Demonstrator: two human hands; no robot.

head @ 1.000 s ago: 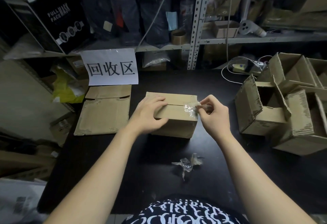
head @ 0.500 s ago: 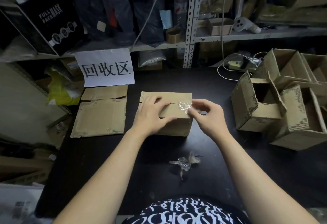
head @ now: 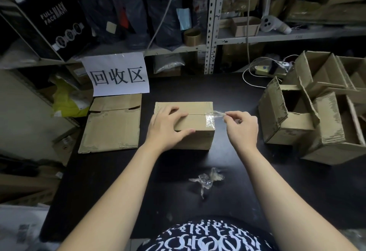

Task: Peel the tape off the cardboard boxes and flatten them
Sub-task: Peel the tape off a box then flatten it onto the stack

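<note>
Item, sealed box [head: 195, 131]: stands mid-way across the black table [head: 257, 187], directly ahead of you; long axis runs left to right, top seam along it

Item, tape strip [head: 212, 117]: clear; stuck over the right end of that seam and down the near right corner; free end lifted off to the right

Item, your right hand [head: 242, 128]: just right of the box; thumb and forefinger pinch the free end, other fingers curled in; the stuck part lies to its left, so the pull probably wants to go rightward, away from the box; this is the nearer hand to the tape

Item, your left hand [head: 167, 129]: laid flat on the box's left half, fingers spread and pressing, gripping nothing

Item, flattened box [head: 112, 127]: lies left of the sealed one, apart from it

Item, open boxes [head: 287, 125]: heaped at the right, not yet flattened

Item, tape wad [head: 207, 180]: crumpled, nearer you than the sealed box

Writing: white sign [head: 116, 75] reads "回收区"; black carton [head: 53, 15] on the shelf reads "FULL FACE MASK"
</note>
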